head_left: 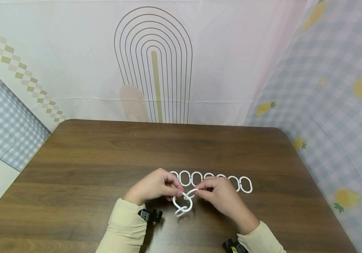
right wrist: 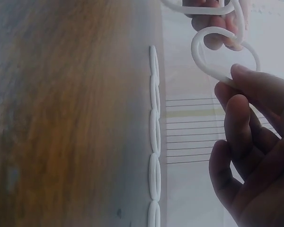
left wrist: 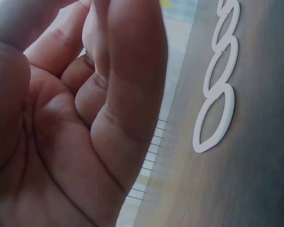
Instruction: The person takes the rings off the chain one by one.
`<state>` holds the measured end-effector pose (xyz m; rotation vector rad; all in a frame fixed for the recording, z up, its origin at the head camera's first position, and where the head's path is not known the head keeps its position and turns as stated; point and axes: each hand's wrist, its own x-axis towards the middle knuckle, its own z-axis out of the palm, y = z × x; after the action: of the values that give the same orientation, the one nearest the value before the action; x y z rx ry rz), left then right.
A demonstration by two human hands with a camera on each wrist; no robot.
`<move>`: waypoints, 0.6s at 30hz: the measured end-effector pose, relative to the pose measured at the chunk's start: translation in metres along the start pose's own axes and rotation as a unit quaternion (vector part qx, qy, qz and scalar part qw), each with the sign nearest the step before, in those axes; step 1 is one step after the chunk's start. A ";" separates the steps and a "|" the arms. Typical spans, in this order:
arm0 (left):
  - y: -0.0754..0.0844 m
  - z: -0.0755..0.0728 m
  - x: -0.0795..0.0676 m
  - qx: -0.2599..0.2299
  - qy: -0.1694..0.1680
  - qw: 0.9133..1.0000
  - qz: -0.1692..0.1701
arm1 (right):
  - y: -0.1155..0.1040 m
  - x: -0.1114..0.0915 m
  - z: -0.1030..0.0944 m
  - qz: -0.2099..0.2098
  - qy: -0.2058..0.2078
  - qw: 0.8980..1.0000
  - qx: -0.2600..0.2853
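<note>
My left hand (head_left: 158,185) pinches a white plastic chain link (head_left: 190,205) between thumb and fingertips, above the front middle of the table. Another white link (head_left: 181,212) hangs from it, low and tilted. From the other side my right hand (head_left: 222,195) pinches a link (right wrist: 197,52) by thumb and index finger. In the right wrist view this link loops through the one at the left fingers. The left wrist view shows the left palm (left wrist: 61,127), with the pinched link hidden. Behind the hands lies a row of several white links (head_left: 191,178), partly covered by the right hand.
The brown wooden table (head_left: 105,151) has rounded far corners. A white patterned cloth (head_left: 225,63) hangs behind it, and a checked cloth with lemon-like prints (head_left: 336,140) hangs at the right. Small black devices (head_left: 155,215) sit on both wrists.
</note>
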<state>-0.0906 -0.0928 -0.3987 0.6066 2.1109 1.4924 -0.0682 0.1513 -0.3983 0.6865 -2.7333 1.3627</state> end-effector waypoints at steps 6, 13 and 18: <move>0.000 -0.001 -0.001 0.000 0.000 1.000 0.004 | 0.002 0.000 -0.002 -0.004 0.002 1.000 0.003; -0.002 -0.002 0.000 -0.002 -0.002 1.000 0.002 | 0.002 0.001 -0.003 0.003 0.002 1.000 -0.013; -0.003 -0.002 0.000 -0.001 -0.003 1.000 0.004 | 0.001 0.001 -0.005 0.026 -0.001 1.000 -0.012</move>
<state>-0.0919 -0.0957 -0.4006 0.6199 2.1046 1.4947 -0.0707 0.1548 -0.3958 0.6204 -2.7815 1.3382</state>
